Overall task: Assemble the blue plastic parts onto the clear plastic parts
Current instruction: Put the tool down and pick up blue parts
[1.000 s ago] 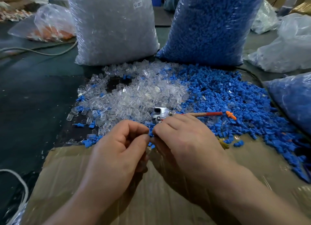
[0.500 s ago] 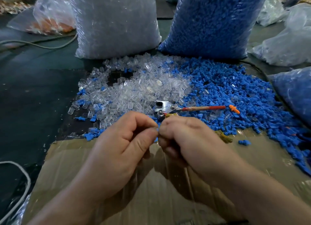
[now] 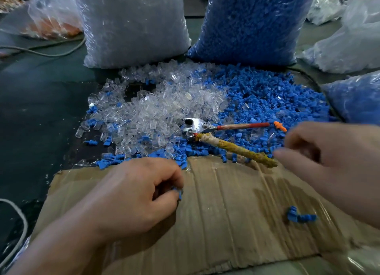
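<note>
One blue part (image 3: 178, 192) is all that shows in the left hand (image 3: 131, 194), low and left of centre over the cardboard sheet (image 3: 226, 223). The fingers are curled tight with the thumb pinching it, and only a sliver of blue peeks out at the fingertips. Which way does it point, where does its long axis run? Too little shows to say, and I can't tell whether a clear piece is already on it.

Over at the right edge, the right hand (image 3: 333, 161) is smeared with blur above the near fringe of the blue pile (image 3: 267, 102). The thumb is out and the fingers loosely bent, but whether anything sits inside them I cannot tell. Lower right on the cardboard lies a small blue cluster (image 3: 301, 217), its long axis running roughly left to right across the frame. It is too blurred to say if it is assembled.

As for progress, by my reading it's barely a dent. The clear pile (image 3: 160, 110) sprawls at centre, the blue pile spreads to its right, and no stack of finished pieces is in view. Behind them stand a full bag of clear parts (image 3: 131, 24) and a full bag of blue parts (image 3: 250, 22).

Cutting pliers (image 3: 197, 129) lie between the piles and the cardboard, handles pointing right, with an orange plug (image 3: 279, 126) just past the red one. Upper left sits a bag of orange bits (image 3: 51, 20).
</note>
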The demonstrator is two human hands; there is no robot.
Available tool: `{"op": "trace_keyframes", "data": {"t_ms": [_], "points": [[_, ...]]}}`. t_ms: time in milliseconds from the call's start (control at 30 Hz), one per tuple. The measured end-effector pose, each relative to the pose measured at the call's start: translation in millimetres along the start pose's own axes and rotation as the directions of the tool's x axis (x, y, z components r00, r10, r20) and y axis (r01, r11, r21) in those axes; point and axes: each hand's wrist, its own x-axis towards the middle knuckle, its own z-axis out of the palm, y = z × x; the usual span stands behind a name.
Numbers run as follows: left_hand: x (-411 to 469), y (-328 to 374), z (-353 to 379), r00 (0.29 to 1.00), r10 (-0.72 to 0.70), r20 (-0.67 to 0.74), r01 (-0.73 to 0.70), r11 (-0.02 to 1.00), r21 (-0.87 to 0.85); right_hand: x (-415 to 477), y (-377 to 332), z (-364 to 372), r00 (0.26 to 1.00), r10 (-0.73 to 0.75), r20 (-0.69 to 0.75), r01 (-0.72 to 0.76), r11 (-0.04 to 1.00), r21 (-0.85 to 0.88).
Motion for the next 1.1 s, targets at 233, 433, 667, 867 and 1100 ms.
{"op": "trace_keyframes", "data": {"t_ms": [233,433,667,867,1100], "points": [[-2.8,0.7,-0.3,0.999,0.033,0.031,-0.034,0.999,0.006,-55.0,13.3,47.7,0.967,-0.019,0.254,0.057,0.988,-0.144],[2.1,-9.5,6.4,0.916,-0.197,-0.35,0.188,0.98,-0.06,-28.4,-2.2,50.1,0.933,-0.02,0.36,0.034,0.999,-0.031],[4.7,-5.0,12.6,0.921,-0.25,-0.298,0.303,0.942,0.147,7.8,-29.3,68.5,0.972,-0.145,0.186,0.132,0.988,0.08],[11.1,0.1,11.9,0.929,-0.226,-0.292,0.295,0.93,0.22,33.2,-55.5,80.8,0.93,-0.361,0.069,0.352,0.929,0.112],[16.8,2.5,14.7,0.911,-0.244,-0.332,0.321,0.925,0.201,51.2,-65.9,92.7,0.964,-0.257,-0.072,0.266,0.91,0.317]]}}
